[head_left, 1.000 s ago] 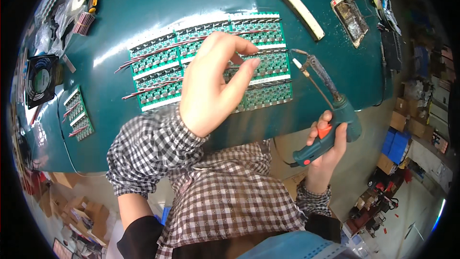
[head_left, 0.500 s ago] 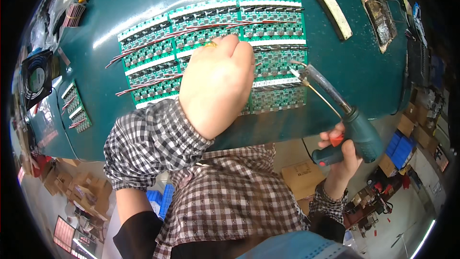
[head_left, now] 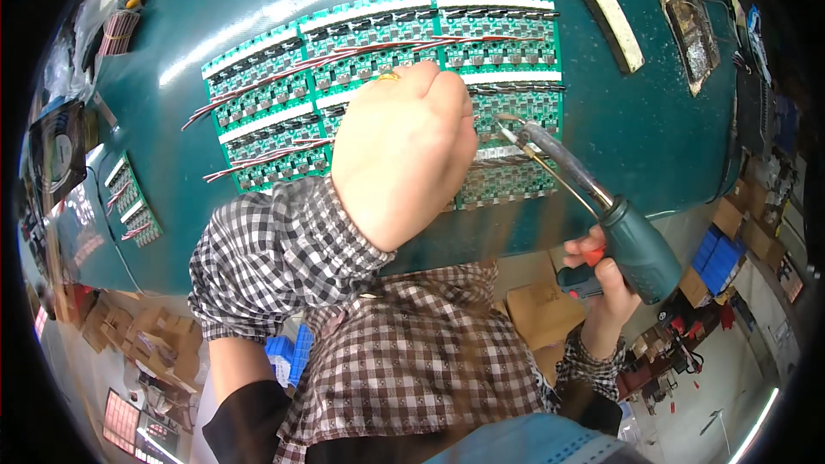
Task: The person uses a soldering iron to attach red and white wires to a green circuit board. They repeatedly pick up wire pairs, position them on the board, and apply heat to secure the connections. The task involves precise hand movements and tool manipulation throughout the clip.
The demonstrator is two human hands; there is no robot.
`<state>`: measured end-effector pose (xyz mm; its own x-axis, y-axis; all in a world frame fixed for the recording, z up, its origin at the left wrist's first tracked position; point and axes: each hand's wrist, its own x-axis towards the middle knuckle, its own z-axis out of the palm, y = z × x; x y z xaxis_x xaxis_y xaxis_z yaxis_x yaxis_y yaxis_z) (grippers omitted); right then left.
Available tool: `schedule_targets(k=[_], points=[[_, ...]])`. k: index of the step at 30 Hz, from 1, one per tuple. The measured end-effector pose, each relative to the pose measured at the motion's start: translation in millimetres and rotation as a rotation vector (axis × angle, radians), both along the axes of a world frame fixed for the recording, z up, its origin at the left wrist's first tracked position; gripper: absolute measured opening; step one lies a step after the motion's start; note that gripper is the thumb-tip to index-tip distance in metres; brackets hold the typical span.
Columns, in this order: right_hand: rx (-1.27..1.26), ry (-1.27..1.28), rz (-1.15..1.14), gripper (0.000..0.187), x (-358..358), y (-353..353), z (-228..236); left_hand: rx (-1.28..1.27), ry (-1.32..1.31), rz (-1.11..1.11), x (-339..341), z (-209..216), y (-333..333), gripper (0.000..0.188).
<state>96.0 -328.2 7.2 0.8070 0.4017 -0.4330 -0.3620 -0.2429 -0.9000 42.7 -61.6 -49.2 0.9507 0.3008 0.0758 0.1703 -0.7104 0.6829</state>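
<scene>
Nearest the camera, a checked sleeve point(head_left: 275, 249) and shirt front fill the lower part of the view. At the lower right, a teal pistol-grip soldering gun point(head_left: 632, 245) is held in the right hand point(head_left: 601, 288), the fingers wrapped closed around the grip and one finger laid by the red trigger. Its metal tip point(head_left: 507, 127) is pointed up and to the left, and is brought down onto the right part of the green circuit-board panel point(head_left: 387, 94), just beside the left hand.

The left hand point(head_left: 404, 150) is curled into a loose fist and rested on the middle of the panel; what is pinched beneath it cannot be told, since the fingertips are hidden. The panel is laid flat on the dark green table point(head_left: 662, 155), with thin red and white wire leads point(head_left: 258, 99) fanned out from its left side.

Farther off, a small separate green board point(head_left: 129, 198) is seen at the left edge, a long pale strip point(head_left: 601, 4) at the top right, and a worn tip-cleaning stand point(head_left: 692, 26) beyond it.

A burn is judged to be the main risk, because the hot tip is kept so close to the left knuckles. Neighbouring pads may also be bridged if the tip slides, and the loose leads could be scorched.
</scene>
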Motion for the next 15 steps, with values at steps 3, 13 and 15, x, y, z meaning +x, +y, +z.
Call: schedule_targets(k=[3,13,15], points=[[-0.003,-0.002,0.006,0.043,-1.9,2.2,0.9,0.002,-0.011,0.004,-0.4,-0.1,0.8,0.014],[-0.062,-0.020,0.058,0.047,-6.7,4.1,5.0,0.029,-0.035,0.015,-0.7,-3.7,-0.8,0.015],[-0.119,-0.033,0.035,0.049,-9.9,7.4,5.8,0.008,-0.043,0.017,-0.3,-4.3,-1.3,0.015]])
